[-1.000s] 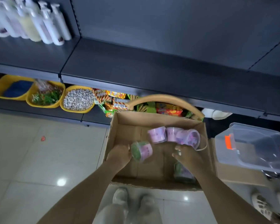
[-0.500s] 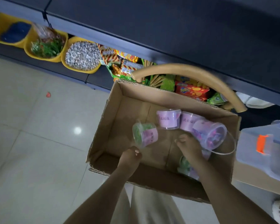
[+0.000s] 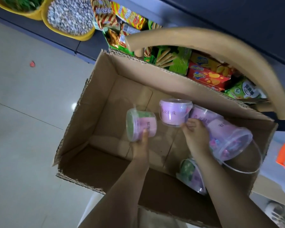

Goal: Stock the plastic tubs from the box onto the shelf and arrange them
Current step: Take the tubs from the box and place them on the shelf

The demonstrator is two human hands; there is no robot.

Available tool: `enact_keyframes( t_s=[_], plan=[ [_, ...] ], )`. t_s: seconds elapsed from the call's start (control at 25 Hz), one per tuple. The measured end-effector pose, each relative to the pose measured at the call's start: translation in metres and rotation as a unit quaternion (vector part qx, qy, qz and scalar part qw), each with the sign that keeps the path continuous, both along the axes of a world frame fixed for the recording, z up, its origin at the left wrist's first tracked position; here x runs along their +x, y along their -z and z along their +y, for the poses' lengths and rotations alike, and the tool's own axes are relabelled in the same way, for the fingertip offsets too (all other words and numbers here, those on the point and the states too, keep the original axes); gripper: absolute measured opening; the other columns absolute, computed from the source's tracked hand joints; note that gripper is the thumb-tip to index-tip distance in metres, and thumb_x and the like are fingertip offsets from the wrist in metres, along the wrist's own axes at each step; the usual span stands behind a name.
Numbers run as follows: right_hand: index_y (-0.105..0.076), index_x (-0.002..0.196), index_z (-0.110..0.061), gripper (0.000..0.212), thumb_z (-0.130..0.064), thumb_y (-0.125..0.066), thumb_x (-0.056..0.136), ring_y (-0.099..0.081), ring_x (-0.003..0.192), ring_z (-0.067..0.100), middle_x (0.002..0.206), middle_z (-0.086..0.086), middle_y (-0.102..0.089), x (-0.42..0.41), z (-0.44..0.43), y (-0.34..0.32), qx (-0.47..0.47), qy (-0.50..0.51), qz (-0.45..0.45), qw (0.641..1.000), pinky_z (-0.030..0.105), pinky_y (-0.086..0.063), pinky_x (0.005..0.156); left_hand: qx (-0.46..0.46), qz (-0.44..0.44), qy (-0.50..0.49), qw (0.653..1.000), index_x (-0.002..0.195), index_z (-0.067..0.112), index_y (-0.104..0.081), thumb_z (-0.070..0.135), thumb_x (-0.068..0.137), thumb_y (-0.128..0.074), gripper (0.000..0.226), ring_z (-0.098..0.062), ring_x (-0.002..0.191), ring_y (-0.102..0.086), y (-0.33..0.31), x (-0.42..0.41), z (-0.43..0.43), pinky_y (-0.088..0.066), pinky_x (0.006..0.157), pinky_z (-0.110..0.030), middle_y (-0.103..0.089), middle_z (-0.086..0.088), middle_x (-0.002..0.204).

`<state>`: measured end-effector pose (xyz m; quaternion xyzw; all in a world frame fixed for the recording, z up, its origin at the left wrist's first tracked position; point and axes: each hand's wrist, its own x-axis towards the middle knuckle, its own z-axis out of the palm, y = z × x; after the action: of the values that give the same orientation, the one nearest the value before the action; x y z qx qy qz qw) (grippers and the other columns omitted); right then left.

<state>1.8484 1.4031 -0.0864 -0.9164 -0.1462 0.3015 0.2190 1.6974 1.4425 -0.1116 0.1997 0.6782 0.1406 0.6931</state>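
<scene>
Purple-labelled tub (image 3: 141,127), 珠 legible, in grip of left hand (image 3: 140,148) inside cardboard box (image 3: 92,116).

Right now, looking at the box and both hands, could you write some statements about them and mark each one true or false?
1. The left hand holds a green-filled tub. True.
2. That tub stands upright. False: it lies on its side.
3. The cardboard box contains only that one tub. False: an upright purple tub and others are inside too.
4. The right hand is down inside the box. True.
</scene>
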Motion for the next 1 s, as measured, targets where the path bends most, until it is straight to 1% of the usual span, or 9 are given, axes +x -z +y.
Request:
enact_keyframes(
  t_s=[0.12, 0.2, 0.32, 0.44, 0.56, 0.64, 0.72, 0.84, 1.0],
  plan=[
    [-0.059, 0.111, -0.005, 0.030, -0.021, -0.064, 0.086, -0.062, 0.092, 0.018, 0.104, 0.005, -0.065, -0.001, -0.002, 0.009, 0.018, 0.018, 0.015, 1.000, 0.027, -0.044, 0.083, -0.020, 0.061, -0.041, 0.997, 0.131, 0.016, -0.050, 0.059, 0.061, -0.076, 0.086, -0.022, 0.113, -0.059, 0.012, 0.009, 0.016, -0.046, 0.102, -0.043, -0.061, -0.004, 0.123],
    [-0.059, 0.112, -0.005, 0.031, -0.022, -0.064, 0.086, -0.060, 0.090, 0.015, 0.105, 0.004, -0.065, 0.000, -0.002, 0.013, 0.025, 0.016, 0.017, 0.999, 0.028, -0.045, 0.083, -0.017, 0.039, -0.067, 0.997, 0.128, 0.018, -0.054, 0.062, 0.048, -0.081, 0.096, -0.015, 0.111, -0.062, 0.021, 0.010, 0.022, -0.047, 0.102, -0.038, -0.064, 0.001, 0.121],
    [-0.058, 0.115, -0.005, 0.037, -0.024, -0.066, 0.084, -0.059, 0.093, 0.014, 0.106, 0.003, -0.063, 0.002, -0.002, 0.017, 0.031, 0.031, 0.005, 0.999, 0.028, -0.046, 0.085, 0.019, 0.023, -0.062, 0.998, 0.120, 0.015, -0.062, 0.060, 0.040, -0.086, 0.095, -0.013, 0.106, -0.066, 0.027, 0.009, 0.031, -0.049, 0.100, -0.036, -0.069, 0.001, 0.114],
    [-0.058, 0.115, -0.004, 0.056, -0.043, -0.066, 0.075, -0.059, 0.101, 0.021, 0.110, 0.007, -0.064, 0.004, 0.006, 0.025, 0.039, 0.014, -0.003, 0.999, 0.032, -0.047, 0.088, 0.045, 0.038, -0.008, 0.998, 0.117, 0.012, -0.063, 0.047, 0.053, -0.085, 0.076, -0.013, 0.103, -0.067, 0.022, -0.001, 0.044, -0.051, 0.096, -0.032, -0.071, -0.002, 0.111],
    [-0.056, 0.116, 0.000, 0.086, -0.067, -0.047, 0.062, -0.055, 0.111, 0.034, 0.115, 0.018, -0.062, -0.003, 0.022, 0.033, 0.020, -0.012, -0.020, 1.000, 0.045, -0.043, 0.096, 0.075, 0.010, 0.050, 0.996, 0.110, 0.010, -0.067, 0.028, 0.068, -0.082, 0.048, -0.012, 0.095, -0.070, 0.010, -0.013, 0.059, -0.054, 0.081, -0.024, -0.072, -0.005, 0.105],
    [-0.048, 0.126, 0.006, 0.093, -0.065, -0.054, 0.067, -0.047, 0.122, 0.036, 0.127, 0.024, -0.055, -0.008, 0.032, 0.038, -0.013, -0.020, -0.036, 0.999, 0.045, -0.032, 0.105, 0.097, 0.019, 0.088, 0.991, 0.105, 0.009, -0.068, 0.022, 0.071, -0.080, 0.038, -0.012, 0.088, -0.071, 0.002, -0.021, 0.070, -0.053, 0.068, -0.017, -0.073, -0.005, 0.098],
    [-0.034, 0.137, 0.006, 0.094, -0.050, -0.070, 0.072, -0.038, 0.131, 0.034, 0.139, 0.023, -0.043, -0.013, 0.039, 0.043, -0.028, -0.003, -0.026, 0.999, 0.038, -0.025, 0.110, 0.110, 0.043, 0.128, 0.985, 0.103, 0.007, -0.068, 0.020, 0.071, -0.080, 0.036, -0.009, 0.080, -0.071, -0.001, -0.028, 0.081, -0.052, 0.061, -0.014, -0.073, -0.004, 0.092],
    [-0.034, 0.134, -0.003, 0.101, -0.049, -0.080, 0.057, -0.044, 0.125, 0.029, 0.133, 0.013, -0.046, -0.015, 0.044, 0.051, 0.022, 0.062, 0.050, 0.997, 0.038, -0.038, 0.102, 0.118, 0.014, 0.185, 0.975, 0.105, 0.002, -0.068, 0.014, 0.076, -0.076, 0.032, -0.010, 0.083, -0.070, -0.001, -0.034, 0.093, -0.053, 0.069, -0.018, -0.073, -0.009, 0.098],
    [-0.047, 0.122, -0.013, 0.099, -0.064, -0.072, 0.041, -0.057, 0.108, 0.018, 0.117, 0.002, -0.058, -0.014, 0.038, 0.060, 0.054, 0.111, 0.064, 0.990, 0.037, -0.052, 0.089, 0.132, 0.016, 0.204, 0.970, 0.110, 0.004, -0.065, 0.016, 0.083, -0.069, 0.030, 0.001, 0.076, -0.068, 0.006, -0.031, 0.101, -0.048, 0.059, -0.006, -0.071, -0.004, 0.097]
  ],
)
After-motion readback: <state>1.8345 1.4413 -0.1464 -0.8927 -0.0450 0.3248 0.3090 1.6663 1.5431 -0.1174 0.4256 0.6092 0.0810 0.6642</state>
